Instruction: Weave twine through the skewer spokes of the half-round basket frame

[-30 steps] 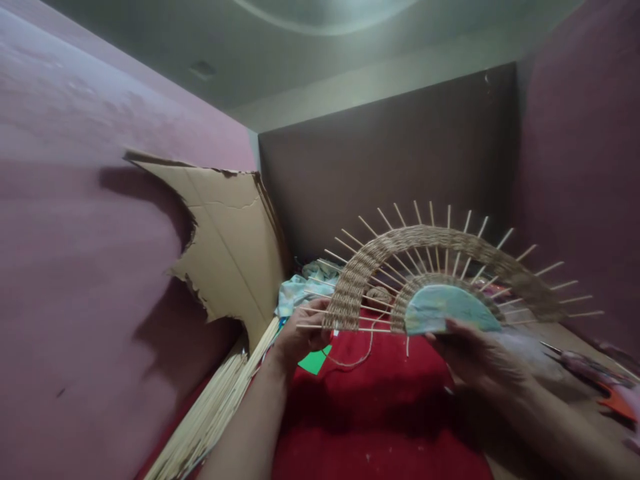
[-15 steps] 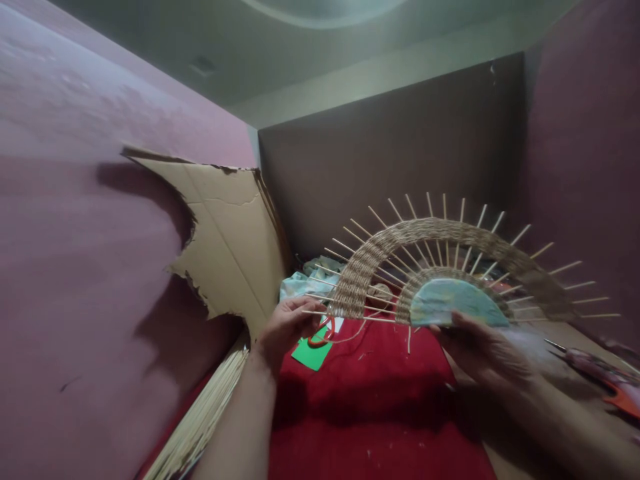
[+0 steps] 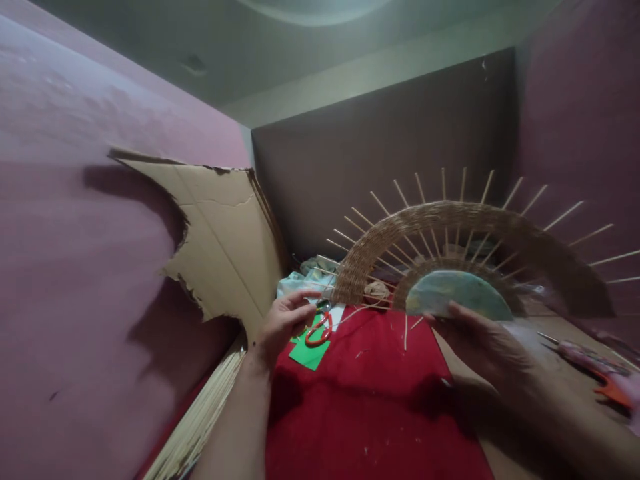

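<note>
A half-round woven fan with thin sticks radiating past its outer woven band is held upright over the red cloth. Its centre is a pale blue-green half disc. My right hand grips the straight lower edge at this disc, thumb in front. By the fan's left end is my left hand, its thumb and index finger close to a loose strand; whether the fingertips pinch anything is too small to tell. Short strand ends hang below the fan's lower edge.
Orange-handled scissors lie on green paper upon the red cloth. Torn cardboard leans on the left wall above a bundle of thin sticks. At right lies a pointed tool near an orange handle.
The fan has turned and come closer on its right side, its sticks spreading further right and up. My left hand has come away from the fan's left corner.
</note>
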Tool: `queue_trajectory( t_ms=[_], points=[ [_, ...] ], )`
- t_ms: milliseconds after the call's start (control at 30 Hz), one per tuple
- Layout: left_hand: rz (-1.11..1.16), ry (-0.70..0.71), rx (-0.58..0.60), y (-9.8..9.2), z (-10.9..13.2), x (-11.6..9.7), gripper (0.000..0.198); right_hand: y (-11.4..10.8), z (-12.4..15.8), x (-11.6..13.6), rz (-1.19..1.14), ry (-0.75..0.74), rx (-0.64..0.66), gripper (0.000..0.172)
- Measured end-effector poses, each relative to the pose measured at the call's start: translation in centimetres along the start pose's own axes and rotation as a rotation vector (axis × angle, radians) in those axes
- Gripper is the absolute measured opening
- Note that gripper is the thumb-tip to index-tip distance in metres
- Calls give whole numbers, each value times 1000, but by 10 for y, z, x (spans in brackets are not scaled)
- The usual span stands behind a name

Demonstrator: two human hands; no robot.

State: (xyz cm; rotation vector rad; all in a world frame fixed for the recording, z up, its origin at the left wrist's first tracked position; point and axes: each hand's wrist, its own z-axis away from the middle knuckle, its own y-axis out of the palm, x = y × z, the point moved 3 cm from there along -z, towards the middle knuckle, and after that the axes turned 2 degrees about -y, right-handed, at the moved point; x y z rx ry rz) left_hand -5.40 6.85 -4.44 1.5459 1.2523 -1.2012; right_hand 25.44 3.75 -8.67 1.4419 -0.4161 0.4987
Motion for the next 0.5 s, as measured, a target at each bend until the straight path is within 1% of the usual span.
queue_trajectory(
  t_ms=[100,200,300,400,500],
  points=[
    [-10,63,44,12,3,-3,37,2,1,-1,-42,-1,6,17],
    [-71,90,52,21,7,-7,50,4,3,-1,-82,-6,7,22],
    [-157,83,40,27,9,-9,50,5,5,-2,-128,2,-10,25],
    [-188,122,22,30,9,-9,49,7,6,-2,-158,-9,-32,25],
    [-198,167,-36,34,9,-10,52,7,5,-2,-163,-11,-59,22]
  ],
)
